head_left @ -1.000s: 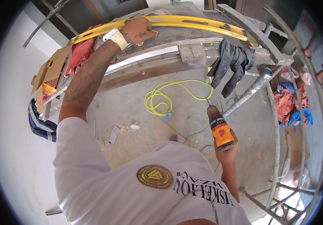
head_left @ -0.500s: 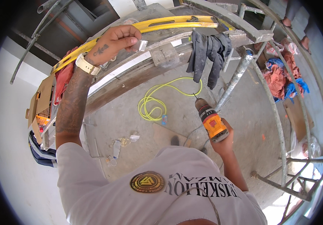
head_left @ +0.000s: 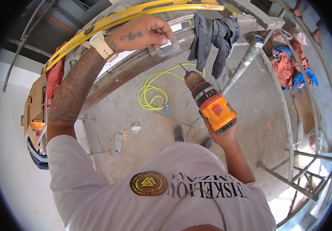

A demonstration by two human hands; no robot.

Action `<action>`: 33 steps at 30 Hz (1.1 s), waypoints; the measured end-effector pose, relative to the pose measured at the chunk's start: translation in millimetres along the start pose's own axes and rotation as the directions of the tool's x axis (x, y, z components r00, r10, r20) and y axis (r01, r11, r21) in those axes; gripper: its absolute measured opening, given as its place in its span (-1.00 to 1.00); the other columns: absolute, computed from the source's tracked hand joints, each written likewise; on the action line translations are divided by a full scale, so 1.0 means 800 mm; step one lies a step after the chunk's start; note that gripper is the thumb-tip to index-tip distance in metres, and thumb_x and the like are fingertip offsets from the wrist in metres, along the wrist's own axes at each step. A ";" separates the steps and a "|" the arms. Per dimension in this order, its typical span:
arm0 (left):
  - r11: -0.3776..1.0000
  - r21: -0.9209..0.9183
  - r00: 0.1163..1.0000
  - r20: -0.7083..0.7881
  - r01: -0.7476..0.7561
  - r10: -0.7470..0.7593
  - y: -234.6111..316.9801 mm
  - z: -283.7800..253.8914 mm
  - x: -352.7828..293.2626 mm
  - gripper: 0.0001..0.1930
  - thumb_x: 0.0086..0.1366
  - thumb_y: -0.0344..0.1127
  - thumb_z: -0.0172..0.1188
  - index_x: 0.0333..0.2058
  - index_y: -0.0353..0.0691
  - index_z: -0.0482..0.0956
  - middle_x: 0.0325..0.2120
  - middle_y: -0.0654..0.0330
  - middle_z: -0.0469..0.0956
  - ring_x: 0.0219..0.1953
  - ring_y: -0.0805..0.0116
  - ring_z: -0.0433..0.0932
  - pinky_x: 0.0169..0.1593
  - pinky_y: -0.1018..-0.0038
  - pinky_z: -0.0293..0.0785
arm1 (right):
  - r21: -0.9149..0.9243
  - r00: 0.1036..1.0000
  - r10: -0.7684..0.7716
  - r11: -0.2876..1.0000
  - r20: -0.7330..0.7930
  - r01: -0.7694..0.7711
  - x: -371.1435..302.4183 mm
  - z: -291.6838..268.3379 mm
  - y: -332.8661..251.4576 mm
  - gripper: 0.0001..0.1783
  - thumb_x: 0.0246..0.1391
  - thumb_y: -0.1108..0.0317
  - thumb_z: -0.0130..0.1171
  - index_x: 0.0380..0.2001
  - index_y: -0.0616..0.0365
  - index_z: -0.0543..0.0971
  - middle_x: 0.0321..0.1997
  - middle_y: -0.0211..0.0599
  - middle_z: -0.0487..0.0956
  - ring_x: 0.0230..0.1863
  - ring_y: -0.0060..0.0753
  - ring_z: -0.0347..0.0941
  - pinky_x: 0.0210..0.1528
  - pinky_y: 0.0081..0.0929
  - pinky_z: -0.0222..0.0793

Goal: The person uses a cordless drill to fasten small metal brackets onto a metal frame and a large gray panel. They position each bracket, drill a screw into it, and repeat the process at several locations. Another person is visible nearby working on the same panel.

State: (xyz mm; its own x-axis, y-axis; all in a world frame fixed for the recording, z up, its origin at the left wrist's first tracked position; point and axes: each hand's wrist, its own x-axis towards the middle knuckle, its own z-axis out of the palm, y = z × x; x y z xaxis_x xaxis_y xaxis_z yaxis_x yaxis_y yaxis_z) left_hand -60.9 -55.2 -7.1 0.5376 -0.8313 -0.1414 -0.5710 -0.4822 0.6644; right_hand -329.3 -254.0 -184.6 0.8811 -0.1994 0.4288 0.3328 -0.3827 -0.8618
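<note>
Orange drill (head_left: 219, 112) gripped in right hand (head_left: 220, 135), above concrete floor (head_left: 258, 146).
Left hand (head_left: 139, 32) pinches small pale piece (head_left: 166, 43) by wooden beam (head_left: 115, 81); yellow level (head_left: 189, 7) just beyond it, dark gloves (head_left: 214, 36) rightward, scaffold tube (head_left: 241, 68) farther right.

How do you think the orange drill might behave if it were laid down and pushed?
The drill is probably heavy for its size, given its thick build and metal-looking chuck. Its rounded shape might make it rock. The thin bit seems most likely to bend or snap if knocked.
</note>
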 end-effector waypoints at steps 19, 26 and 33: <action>0.957 0.237 0.980 0.063 0.167 -0.186 0.022 -0.012 0.028 -0.73 0.24 -0.26 0.43 -0.19 -0.30 0.64 -0.45 0.25 0.64 -0.42 0.56 0.61 -0.37 0.58 0.52 | 0.174 0.994 -0.059 0.982 -0.087 0.074 0.040 0.029 -0.016 -0.52 -0.24 0.50 0.54 -0.13 0.27 0.66 -0.05 -0.05 0.65 -0.08 -0.12 0.62 -0.04 -0.34 0.54; 0.965 0.214 0.972 0.144 0.153 -0.186 0.050 -0.027 0.023 -0.82 0.26 -0.34 0.36 -0.27 -0.35 0.70 -0.45 0.22 0.71 -0.43 0.56 0.62 -0.35 0.54 0.51 | 0.125 0.986 -0.138 0.981 -0.098 0.150 0.048 0.037 -0.014 -0.48 -0.27 0.49 0.55 -0.12 0.27 0.66 -0.04 -0.03 0.65 -0.07 -0.10 0.63 -0.03 -0.34 0.54; 0.972 0.206 0.973 0.175 0.112 -0.149 0.025 -0.021 0.044 -0.85 0.25 -0.34 0.37 -0.30 -0.32 0.71 -0.46 0.23 0.72 -0.43 0.54 0.64 -0.34 0.54 0.53 | 0.028 0.995 -0.070 0.997 -0.075 0.073 0.047 0.035 -0.015 -0.47 -0.27 0.48 0.54 -0.10 0.25 0.66 -0.04 -0.05 0.66 -0.05 -0.10 0.62 -0.02 -0.32 0.54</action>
State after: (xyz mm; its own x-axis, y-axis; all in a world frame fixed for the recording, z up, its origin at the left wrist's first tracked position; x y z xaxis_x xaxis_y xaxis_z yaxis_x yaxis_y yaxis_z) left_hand -43.6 -89.5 13.6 0.4993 -0.7857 -0.3653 -0.6231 -0.6186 0.4787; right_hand -290.6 -232.2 -165.8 0.8277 -0.2394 0.5076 0.4054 -0.3703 -0.8357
